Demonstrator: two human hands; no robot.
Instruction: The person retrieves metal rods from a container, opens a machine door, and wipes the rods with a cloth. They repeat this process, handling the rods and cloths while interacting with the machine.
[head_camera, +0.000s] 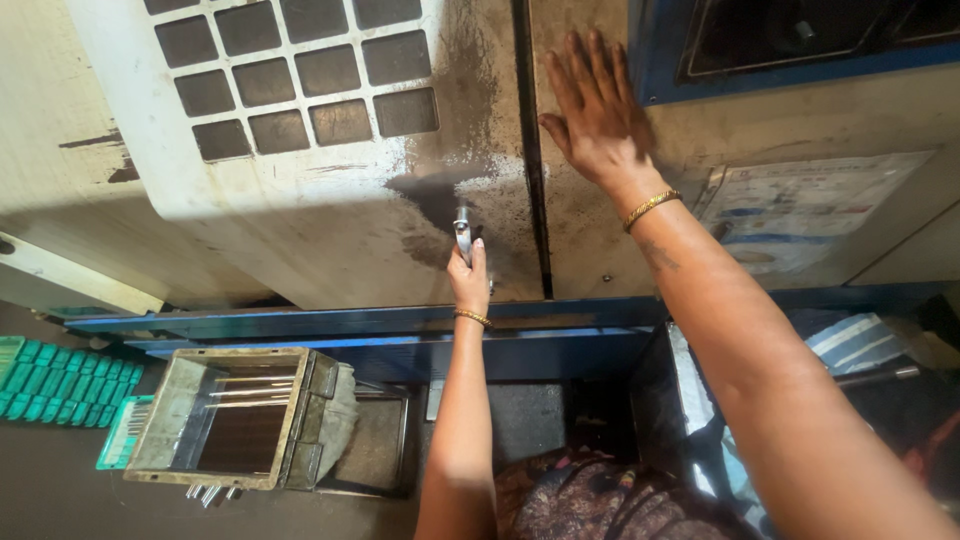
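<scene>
Steel handle (462, 235), small and shiny, is what the left hand (469, 282) is wrapped around, fingers closed on its lower end, down near the bottom edge of the grimy cream-coloured machine door (330, 215). The right hand (597, 110) is doing something different: it's flat and open, fingers together, palm pressed against the neighbouring panel (590, 240) just across the dark vertical seam (533, 150). So one hand clamped, one hand just bracing, nothing held in it.

As far as progress goes, my read is the door is basically shut, or right at the end of its slide. The seam looks narrow and I can't see any of the machine's inside through it. Whether the handle is turned or latched, can't tell from this angle.

Further out: the door has a grid of dark square windows (300, 70) up top and lots of oily smudges around the handle. Lower left there's an open metal box (235, 420) with some rods in it, and next to it a green plastic tray (65, 380) on the floor. A striped cloth (850, 340) sits off to the right.
</scene>
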